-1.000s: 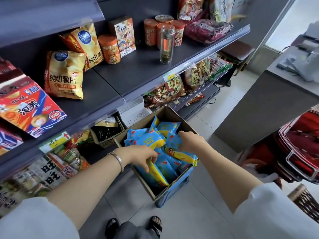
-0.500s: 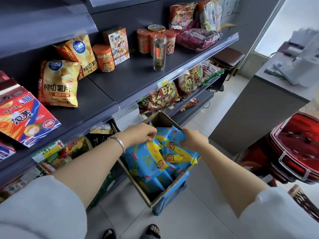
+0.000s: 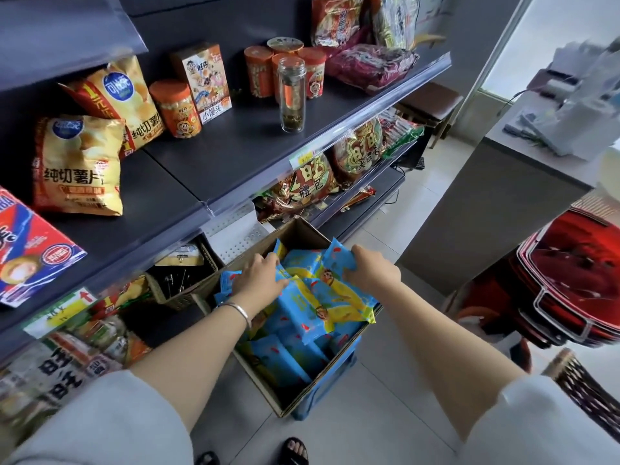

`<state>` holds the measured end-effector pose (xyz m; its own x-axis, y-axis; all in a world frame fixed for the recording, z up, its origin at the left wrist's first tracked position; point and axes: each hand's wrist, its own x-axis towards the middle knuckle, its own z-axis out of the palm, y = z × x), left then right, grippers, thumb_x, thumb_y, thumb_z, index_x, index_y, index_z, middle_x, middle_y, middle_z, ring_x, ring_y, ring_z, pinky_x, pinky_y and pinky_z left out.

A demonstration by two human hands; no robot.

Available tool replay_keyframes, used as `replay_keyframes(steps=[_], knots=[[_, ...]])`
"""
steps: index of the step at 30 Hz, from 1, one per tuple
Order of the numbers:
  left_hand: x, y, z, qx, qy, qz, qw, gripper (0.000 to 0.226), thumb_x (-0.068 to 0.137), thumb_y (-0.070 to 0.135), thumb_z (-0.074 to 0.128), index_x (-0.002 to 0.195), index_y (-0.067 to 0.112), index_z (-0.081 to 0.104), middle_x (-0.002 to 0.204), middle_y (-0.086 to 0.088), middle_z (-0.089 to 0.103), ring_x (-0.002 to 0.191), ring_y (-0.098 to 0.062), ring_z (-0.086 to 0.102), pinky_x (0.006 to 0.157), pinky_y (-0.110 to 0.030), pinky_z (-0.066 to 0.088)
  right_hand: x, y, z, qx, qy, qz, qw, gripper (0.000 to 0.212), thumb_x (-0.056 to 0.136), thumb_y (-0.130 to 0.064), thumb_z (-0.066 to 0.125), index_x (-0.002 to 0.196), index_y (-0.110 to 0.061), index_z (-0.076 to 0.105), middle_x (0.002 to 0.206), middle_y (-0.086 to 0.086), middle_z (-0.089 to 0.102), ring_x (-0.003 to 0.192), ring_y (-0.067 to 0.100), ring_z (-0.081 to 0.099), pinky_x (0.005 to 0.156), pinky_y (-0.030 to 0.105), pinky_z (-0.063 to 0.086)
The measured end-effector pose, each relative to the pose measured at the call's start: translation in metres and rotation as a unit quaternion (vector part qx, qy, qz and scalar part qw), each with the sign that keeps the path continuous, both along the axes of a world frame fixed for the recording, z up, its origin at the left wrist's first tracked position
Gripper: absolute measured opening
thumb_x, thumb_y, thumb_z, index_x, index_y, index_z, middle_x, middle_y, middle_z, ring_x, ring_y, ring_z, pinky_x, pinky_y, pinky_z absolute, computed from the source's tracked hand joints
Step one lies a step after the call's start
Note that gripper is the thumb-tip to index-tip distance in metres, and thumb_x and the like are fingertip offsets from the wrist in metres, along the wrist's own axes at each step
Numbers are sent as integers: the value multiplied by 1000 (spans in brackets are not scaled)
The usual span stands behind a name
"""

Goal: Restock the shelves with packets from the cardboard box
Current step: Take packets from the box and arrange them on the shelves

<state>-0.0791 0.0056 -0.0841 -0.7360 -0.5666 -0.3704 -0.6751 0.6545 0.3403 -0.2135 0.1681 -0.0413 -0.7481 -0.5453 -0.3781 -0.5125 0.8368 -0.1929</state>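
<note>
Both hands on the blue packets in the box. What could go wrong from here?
1. The left hand and right hand grip a loose stack of blue packets by its edges; lower ones may slip back into the cardboard box or onto the floor.
2. The glass jar stands alone near the shelf front; packets set there could knock it over.

I see blue-and-yellow packets [image 3: 335, 297] heaped, some raised, in the open box [image 3: 302, 231] just beside the dark shelves [image 3: 218, 156].
</note>
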Motion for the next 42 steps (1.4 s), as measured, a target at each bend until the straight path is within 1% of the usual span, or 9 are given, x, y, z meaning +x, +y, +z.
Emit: replay_keyframes(steps=[3,8,15,22,25,28,32,35,42], knots=[[12,4,1,40,-18,76,996,52,89,56,47,117,12,39,121,-10,51,107,-33,53,88,-47,47,1,-2,-3,-2,-3,-5,1000,27,90,-30,54,111,-16,45,103,5,59,81,23,51,55,28,37],[14,17,8,73,-54,133,987,80,84,64,48,137,8,29,128,-12,52,115,-33,52,81,-38,43,5,-4,-5,-1,-8,-11,1000,30,90,-31,54,115,-17,45,105,5,59,82,24,51,60,31,41],[5,40,5,150,-25,122,981,92,78,34,69,146,25,8,129,-12,50,108,-32,56,88,-43,50,11,2,-8,-1,-22,-21,1000,29,89,-31,54,113,-18,45,104,5,59,87,25,57,63,31,44],[0,31,28,118,104,93,983,85,83,6,61,144,29,8,118,-12,53,88,-35,61,64,-39,48,11,6,1,-17,-18,-27,999,30,88,-31,55,114,-19,46,105,4,59,88,25,57,62,31,43],[3,23,51,98,162,87,978,91,84,4,63,148,28,3,93,-2,48,76,-30,59,60,-38,46,10,-2,13,-61,-22,-39,997,34,87,-32,56,118,-22,46,109,3,59,94,25,59,62,31,43],[7,6,75,132,238,135,953,79,81,6,69,142,18,21,108,-6,52,90,-28,60,68,-35,49,11,-16,33,-122,-21,-38,992,32,88,-34,57,115,-20,45,105,4,58,91,26,59,61,32,44],[14,-20,115,126,319,158,926,33,76,8,74,105,7,59,99,-6,65,94,-25,63,77,-36,51,15,-36,69,-217,3,-49,975,33,87,-36,57,112,-18,45,98,3,58,89,28,60,68,38,51],[21,-37,159,102,363,151,914,28,80,10,71,105,7,60,96,-4,64,87,-21,62,71,-37,54,20,-53,103,-305,25,-38,951,34,88,-35,58,114,-17,45,94,3,57,86,29,59,72,41,52],[52,-86,267,76,483,128,863,35,83,10,68,116,9,56,112,-9,65,97,-24,65,73,-46,58,38,-113,193,-493,24,-2,870,31,87,-35,63,103,-14,46,90,5,60,80,30,62,68,51,55]])
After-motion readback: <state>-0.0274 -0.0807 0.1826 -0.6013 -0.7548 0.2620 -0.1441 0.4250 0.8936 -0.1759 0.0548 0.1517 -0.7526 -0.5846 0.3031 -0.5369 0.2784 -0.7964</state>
